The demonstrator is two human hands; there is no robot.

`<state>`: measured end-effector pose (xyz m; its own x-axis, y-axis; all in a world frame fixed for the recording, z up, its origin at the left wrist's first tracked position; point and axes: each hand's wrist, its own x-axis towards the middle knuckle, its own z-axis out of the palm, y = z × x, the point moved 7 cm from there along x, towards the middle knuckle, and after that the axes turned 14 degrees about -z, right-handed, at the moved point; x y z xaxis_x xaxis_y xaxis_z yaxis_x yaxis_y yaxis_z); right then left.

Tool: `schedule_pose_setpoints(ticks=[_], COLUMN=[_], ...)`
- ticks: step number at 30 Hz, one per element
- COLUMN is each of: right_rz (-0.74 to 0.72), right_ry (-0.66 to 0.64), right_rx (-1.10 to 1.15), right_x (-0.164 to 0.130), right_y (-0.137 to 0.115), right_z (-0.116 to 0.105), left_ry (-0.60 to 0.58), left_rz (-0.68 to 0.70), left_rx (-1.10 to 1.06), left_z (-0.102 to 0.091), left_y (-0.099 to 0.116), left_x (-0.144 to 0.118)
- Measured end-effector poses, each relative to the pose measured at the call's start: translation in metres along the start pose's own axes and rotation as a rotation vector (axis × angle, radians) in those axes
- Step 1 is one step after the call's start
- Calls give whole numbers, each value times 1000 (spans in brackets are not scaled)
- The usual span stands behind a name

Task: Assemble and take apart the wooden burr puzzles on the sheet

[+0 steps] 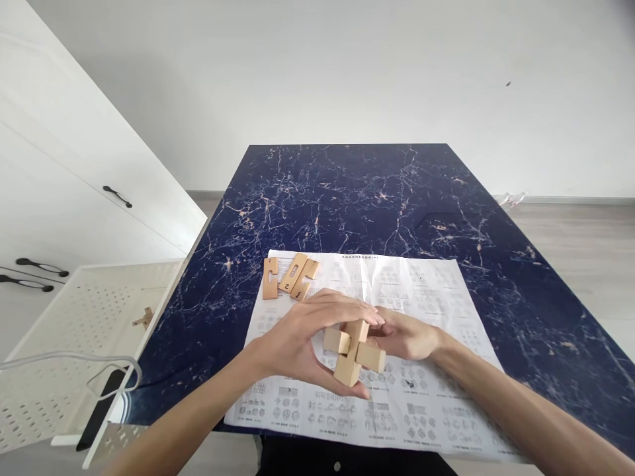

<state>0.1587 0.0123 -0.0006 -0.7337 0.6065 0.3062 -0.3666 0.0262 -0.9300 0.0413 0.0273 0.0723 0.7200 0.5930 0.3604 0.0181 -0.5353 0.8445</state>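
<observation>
Above the printed instruction sheet (397, 396), near the table's front edge, both my hands hold an interlocking wooden block puzzle (350, 360). Its light wooden bars cross one another, with the ends of several facing me. My left hand (297, 330) is closed on it from the left, fingers over the top and thumb along the underside. From the right, my right hand (404, 334) grips its far side, with those fingertips partly hidden. Beyond my left hand, three flat, numbered wooden pieces lie on the sheet: a notched one (270, 289), a slotted one (286, 284) and another notched one (300, 288).
The sheet lies on a dark blue marble-patterned table (347, 192). Left of it stands a white perforated bin (84, 330) holding a small wooden cross-shaped object (143, 318). A white cable (69, 357) crosses that bin. White cabinets (99, 145) stand beyond it.
</observation>
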Motion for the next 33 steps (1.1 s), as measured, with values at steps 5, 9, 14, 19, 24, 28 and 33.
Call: schedule_pose_setpoints(ticks=[5,9,14,19,24,28,33], right_rz=[-63,-106,-75,-48,-29,-10,43], right_ry=[-10,-23,-13,159,256,274,301], right_rx=[-122,-196,-148,-245,-474,-501,-394], right_x=[5,6,4,8,7,5,4], right_y=[-12,-18,-15,-23,-32,-31,-25], right_z=[-1,-3,-2,-10,-16,-16,-15], left_ry=[46,16,-54,86,169,177,150], left_rz=[-22,-60,-113,-189,-280,-275,-254], left_rx=[46,8,-103,-29,25,47,-36], left_z=[-4,-2,0,-11,-15,-14,-13], left_y=[-3,-5,-10,-16,-23,-26,-28], left_x=[1,2,2,3,2,0,0])
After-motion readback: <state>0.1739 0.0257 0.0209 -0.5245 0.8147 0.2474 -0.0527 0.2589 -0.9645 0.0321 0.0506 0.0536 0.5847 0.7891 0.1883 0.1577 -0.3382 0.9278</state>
